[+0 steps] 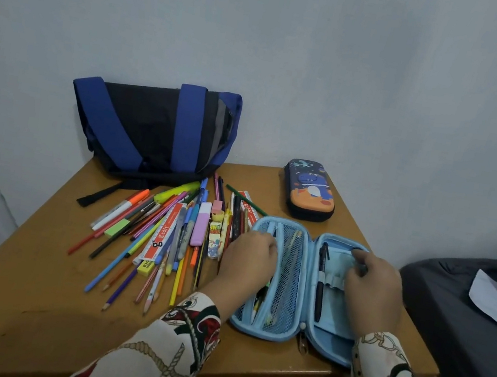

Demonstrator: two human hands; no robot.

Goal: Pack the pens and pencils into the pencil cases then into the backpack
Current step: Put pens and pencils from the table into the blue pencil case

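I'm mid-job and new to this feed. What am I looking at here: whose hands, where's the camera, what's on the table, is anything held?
No machine: a person's two hands, filmed by a head-worn camera looking down. On the wooden table lies an open light blue pencil case. The left hand rests on its mesh side, the right hand fingers the elastic loops beside a black pen. A pile of pens and pencils lies left, a dinosaur case and blue-black bag behind. Whether either hand holds anything is unclear.
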